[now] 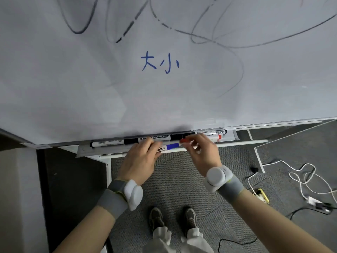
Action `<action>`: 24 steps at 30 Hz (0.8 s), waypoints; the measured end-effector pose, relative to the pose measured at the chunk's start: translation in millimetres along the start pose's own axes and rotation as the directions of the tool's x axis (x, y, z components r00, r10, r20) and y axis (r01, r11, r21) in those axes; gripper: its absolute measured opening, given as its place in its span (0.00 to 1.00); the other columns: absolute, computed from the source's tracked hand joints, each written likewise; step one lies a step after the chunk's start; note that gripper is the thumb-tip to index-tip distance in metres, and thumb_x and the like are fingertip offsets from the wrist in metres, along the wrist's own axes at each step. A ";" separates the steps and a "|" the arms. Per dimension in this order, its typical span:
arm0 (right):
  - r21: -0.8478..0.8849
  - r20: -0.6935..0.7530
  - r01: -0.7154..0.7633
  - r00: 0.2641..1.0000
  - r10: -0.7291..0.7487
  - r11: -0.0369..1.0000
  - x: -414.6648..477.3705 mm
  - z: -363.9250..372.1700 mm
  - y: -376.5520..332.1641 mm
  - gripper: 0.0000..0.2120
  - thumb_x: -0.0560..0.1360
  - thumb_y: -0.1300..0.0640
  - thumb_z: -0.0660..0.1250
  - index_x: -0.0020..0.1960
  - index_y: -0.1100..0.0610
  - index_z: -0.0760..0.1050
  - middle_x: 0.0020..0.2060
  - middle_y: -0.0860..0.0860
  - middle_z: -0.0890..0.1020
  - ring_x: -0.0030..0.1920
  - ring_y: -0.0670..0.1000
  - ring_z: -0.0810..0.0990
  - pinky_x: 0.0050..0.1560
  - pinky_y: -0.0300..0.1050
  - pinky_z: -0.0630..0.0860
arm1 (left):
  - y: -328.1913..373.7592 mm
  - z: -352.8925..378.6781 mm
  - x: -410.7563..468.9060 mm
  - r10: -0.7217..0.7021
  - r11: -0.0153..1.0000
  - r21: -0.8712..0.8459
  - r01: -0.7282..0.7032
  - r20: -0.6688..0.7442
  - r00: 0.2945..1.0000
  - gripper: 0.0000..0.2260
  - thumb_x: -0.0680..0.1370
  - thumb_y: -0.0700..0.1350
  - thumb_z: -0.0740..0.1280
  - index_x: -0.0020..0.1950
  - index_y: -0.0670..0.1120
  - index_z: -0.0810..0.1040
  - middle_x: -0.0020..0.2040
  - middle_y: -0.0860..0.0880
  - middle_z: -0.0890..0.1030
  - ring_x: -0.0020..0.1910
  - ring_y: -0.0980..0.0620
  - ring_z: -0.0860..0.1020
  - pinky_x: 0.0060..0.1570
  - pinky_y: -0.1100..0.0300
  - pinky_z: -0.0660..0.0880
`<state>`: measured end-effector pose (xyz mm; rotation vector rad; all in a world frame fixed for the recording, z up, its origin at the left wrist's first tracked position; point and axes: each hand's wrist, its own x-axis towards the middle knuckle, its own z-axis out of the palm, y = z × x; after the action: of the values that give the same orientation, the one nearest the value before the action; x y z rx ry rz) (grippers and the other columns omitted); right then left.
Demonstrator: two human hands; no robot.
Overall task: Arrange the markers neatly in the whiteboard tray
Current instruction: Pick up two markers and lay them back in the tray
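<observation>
Blue marker (171, 146) along tray (85, 151), blue end rightward, in left hand (140, 161) grip; red cap (185, 141), right hand (207, 154) pinch

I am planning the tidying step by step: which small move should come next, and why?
Probably lower the blue marker from the left hand into the tray, beside the black marker; it is held over the tray edge, not lying in it.

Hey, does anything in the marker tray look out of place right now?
Yes. The blue marker is out of the row, lying along the front edge of the tray in the left hand. The right hand pinches a red-capped marker next to it.
</observation>
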<state>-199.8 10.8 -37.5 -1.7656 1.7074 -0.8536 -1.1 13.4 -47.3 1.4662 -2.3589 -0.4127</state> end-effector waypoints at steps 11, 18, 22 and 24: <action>-0.250 0.034 0.208 0.978 -0.206 0.946 20.0 -4.2 33.9 0.05 0.69 0.60 0.67 0.41 0.62 0.79 0.39 0.59 0.76 0.37 0.59 0.75 0.26 0.53 0.75 | 1.3 31.9 18.7 -0.088 0.994 0.053 0.099 -0.173 0.981 0.10 0.67 0.35 0.74 0.47 0.40 0.80 0.43 0.42 0.78 0.43 0.43 0.72 0.41 0.50 0.72; -0.254 0.064 0.243 0.970 -0.235 0.936 25.6 -0.6 39.5 0.04 0.67 0.62 0.68 0.38 0.63 0.79 0.38 0.61 0.76 0.37 0.60 0.76 0.23 0.53 0.75 | 2.8 41.8 26.1 -0.103 0.993 0.040 0.113 -0.195 0.975 0.10 0.67 0.35 0.74 0.47 0.41 0.80 0.42 0.43 0.78 0.44 0.44 0.71 0.40 0.49 0.72; -0.253 0.057 0.243 0.970 -0.236 0.937 23.5 -6.8 45.3 0.03 0.68 0.66 0.71 0.40 0.64 0.78 0.38 0.60 0.76 0.37 0.60 0.76 0.24 0.54 0.76 | 4.8 43.6 26.8 -0.121 0.992 0.019 0.128 -0.206 0.971 0.09 0.68 0.39 0.73 0.47 0.40 0.80 0.43 0.42 0.78 0.44 0.45 0.69 0.40 0.49 0.72; -0.235 0.049 0.222 0.975 -0.217 0.946 23.2 -9.6 48.0 0.08 0.66 0.68 0.73 0.44 0.64 0.78 0.41 0.61 0.76 0.39 0.61 0.76 0.27 0.54 0.77 | 6.6 45.0 28.0 -0.139 0.989 0.008 0.144 -0.212 0.967 0.10 0.68 0.38 0.73 0.48 0.39 0.79 0.45 0.41 0.78 0.45 0.45 0.69 0.41 0.48 0.73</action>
<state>-238.7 -14.6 -65.5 -2.1506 1.6781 -0.7397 -37.1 -5.8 -81.7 1.6105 -2.1086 -0.2510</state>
